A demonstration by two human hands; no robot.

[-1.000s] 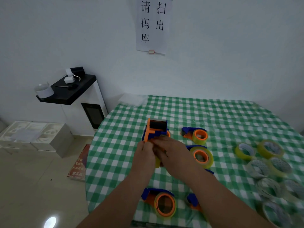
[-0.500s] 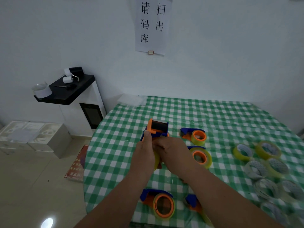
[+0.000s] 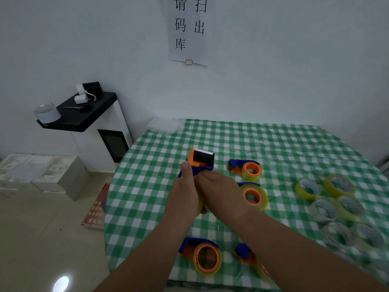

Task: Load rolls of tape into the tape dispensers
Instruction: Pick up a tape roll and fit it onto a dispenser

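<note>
Above the middle of the checked tabletop (image 3: 273, 148) we grip the blue-and-orange dispenser (image 3: 200, 163) in both hands, our left hand (image 3: 185, 197) wrapped round it with thumb up its side, our right hand (image 3: 221, 192) curled over its yellow tape roll (image 3: 199, 207).

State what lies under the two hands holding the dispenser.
Below the left hand and right hand, a yellow tape roll edge shows on the blue-orange dispenser; the hands hide the rest.

A stockroom or packing room: a scan-out notice (image 3: 189, 28) on the wall, tape rolls (image 3: 336, 207) massed on a table (image 3: 273, 144).
</note>
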